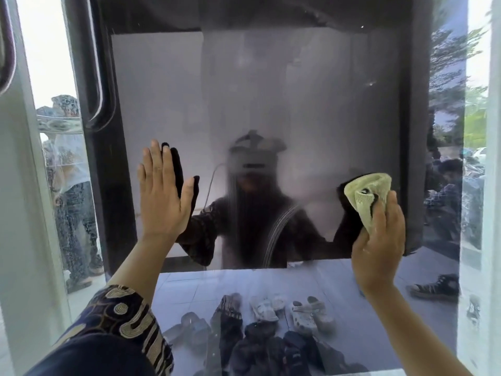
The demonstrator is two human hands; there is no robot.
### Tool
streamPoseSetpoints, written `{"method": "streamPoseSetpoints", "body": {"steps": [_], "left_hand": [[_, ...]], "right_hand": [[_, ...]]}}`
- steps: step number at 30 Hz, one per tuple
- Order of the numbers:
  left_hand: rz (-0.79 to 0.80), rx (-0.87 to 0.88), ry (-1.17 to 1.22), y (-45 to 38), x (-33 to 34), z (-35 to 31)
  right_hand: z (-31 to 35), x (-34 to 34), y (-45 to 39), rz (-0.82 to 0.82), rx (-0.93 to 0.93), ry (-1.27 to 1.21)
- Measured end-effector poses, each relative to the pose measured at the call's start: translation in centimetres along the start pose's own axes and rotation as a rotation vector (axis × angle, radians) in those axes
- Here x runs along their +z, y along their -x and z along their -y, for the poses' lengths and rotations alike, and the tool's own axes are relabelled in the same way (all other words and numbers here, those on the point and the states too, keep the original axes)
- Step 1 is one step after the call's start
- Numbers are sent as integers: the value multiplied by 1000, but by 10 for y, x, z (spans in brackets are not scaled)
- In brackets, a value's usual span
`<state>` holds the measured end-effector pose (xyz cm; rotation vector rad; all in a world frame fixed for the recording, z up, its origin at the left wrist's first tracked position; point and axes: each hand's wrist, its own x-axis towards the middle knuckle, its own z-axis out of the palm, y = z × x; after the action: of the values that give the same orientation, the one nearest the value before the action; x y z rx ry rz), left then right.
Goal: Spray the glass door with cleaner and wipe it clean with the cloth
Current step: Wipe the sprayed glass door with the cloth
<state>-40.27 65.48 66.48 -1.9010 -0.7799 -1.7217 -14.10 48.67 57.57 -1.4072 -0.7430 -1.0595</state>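
The glass door (pixel 271 90) fills the view, hazy across its middle, with a dark reflection of me in it. My left hand (pixel 162 191) lies flat against the glass at the left, fingers apart and pointing up, holding nothing. My right hand (pixel 379 237) presses a bunched pale yellow-green cloth (pixel 366 196) against the glass at the right. No spray bottle is in view.
A dark tubular door handle (pixel 101 77) runs down the door's left side. White frame posts (pixel 19 185) stand left and right. Through the glass several shoes (pixel 271 321) lie on a tiled floor, and a person (pixel 73 185) stands at the left.
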Motion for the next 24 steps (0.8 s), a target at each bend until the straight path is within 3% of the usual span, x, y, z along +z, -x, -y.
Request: {"method": "streamPoseSetpoints", "body": {"steps": [3, 12, 14, 16, 21, 24], "left_hand": [[-8, 3, 10, -1, 0, 0], [-14, 19, 0, -1, 1, 2], [-8, 23, 1, -2, 0, 3], [-4, 25, 1, -3, -1, 2], [-9, 29, 9, -2, -1, 1], [-11, 28, 10, -1, 0, 1]], "right_hand": [[17, 7, 23, -25, -19, -47], [2, 10, 95, 294, -881, 58], [-11, 2, 89, 318, -952, 103], [-20, -3, 78, 286, -852, 109], [4, 5, 32, 46, -333, 24], [39, 20, 6, -29, -217, -65]]}}
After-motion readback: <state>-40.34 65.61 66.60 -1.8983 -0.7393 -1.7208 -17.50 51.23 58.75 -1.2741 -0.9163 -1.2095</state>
